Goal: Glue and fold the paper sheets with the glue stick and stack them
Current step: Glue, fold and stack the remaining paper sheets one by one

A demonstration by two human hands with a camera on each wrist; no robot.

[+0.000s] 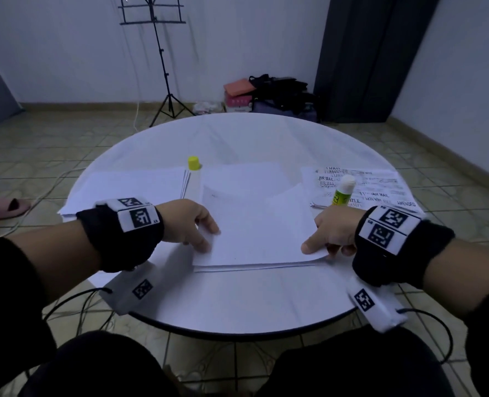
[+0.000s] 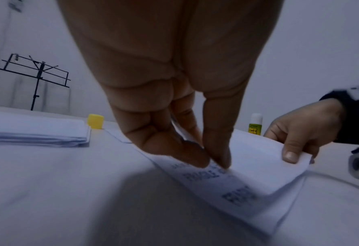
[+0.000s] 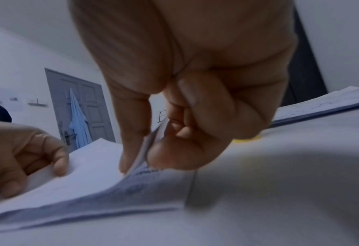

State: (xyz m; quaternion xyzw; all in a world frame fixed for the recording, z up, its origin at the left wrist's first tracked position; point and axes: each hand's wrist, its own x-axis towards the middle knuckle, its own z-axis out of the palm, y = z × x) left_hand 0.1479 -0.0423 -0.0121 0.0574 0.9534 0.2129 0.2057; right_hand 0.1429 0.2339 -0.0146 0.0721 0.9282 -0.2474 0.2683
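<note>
A folded paper sheet (image 1: 254, 224) lies at the middle of the round white table (image 1: 237, 305), its blank side up and its fold-over edge running left to right along the near side. The left hand (image 1: 193, 222) pinches the sheet's near-left corner between thumb and fingertips; in the left wrist view the upper layer sits clamped there, lifted off a lower layer with printed lettering. The right hand (image 1: 333, 233) grips the near-right corner the same way — thumb on top, fingers curled beneath — so that corner curls up off the table.

The glue stick (image 1: 343, 193) stands upright just beyond the right hand, long axis vertical, its white tip pointing up and uncapped, the yellow-green body below. Its yellow cap (image 1: 194, 163) stands apart on the far left side of the sheet, at the inner corner of a stack of folded white sheets (image 1: 128, 190) that lies to the left. On the right lies a spread of printed sheets (image 1: 363, 187) — stamped with words such as "AIR MAIL" — behind the glue stick.

Beyond the table a black music stand (image 1: 157, 53) stands by the wall, and bags and boxes (image 1: 266, 96) are heaped on the tiled floor.
</note>
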